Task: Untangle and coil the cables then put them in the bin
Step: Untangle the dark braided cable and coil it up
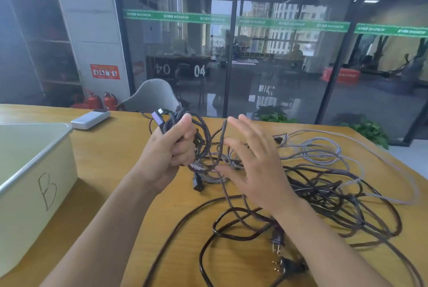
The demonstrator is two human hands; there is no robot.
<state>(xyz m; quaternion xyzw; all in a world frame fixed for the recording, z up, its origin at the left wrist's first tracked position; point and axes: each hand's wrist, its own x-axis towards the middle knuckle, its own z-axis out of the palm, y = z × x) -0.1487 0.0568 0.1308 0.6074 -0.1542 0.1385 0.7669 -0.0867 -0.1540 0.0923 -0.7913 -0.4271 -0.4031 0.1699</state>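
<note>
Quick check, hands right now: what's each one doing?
Left hand: fingers curled round a coil of braided cable, holding it above the table.
Right hand: open, fingers spread, holding nothing.

Both bare forearms reach forward from the near edge of the desk. The left hand [171, 147] is raised, its fingers curled in a tight grip. The right hand [254, 166] hovers beside it, palm turned leftward, fingers straight and spread.

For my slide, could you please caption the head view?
Left hand grips a braided cable coil; right hand open.
</note>
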